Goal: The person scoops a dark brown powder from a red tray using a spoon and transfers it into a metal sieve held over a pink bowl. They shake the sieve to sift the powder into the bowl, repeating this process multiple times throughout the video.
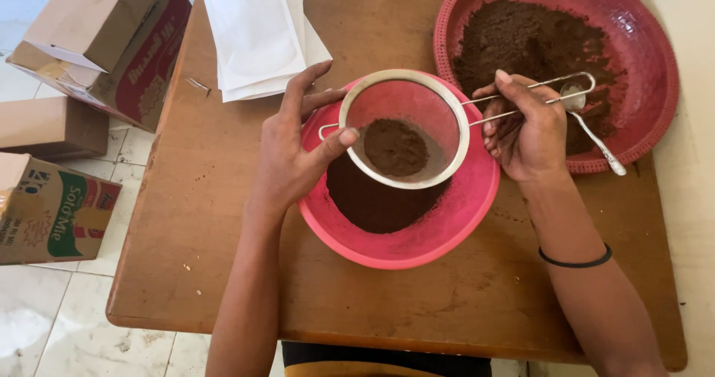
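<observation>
Sieve (406, 128) — handle pointing right, in right hand (525, 135).

pink bowl (447, 232), brown powder (395, 148) (dark), red basket (648, 42)

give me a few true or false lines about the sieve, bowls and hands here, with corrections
1. The right hand holds the sieve by its wire handle. True.
2. The sieve is empty. False: a mound of brown powder lies in its mesh.
3. The left hand touches the sieve's rim. True.
4. The sieve is over the red basket. False: it is over the pink bowl.
5. The spoon lies in the pink bowl. False: it rests in the red basket.
</observation>
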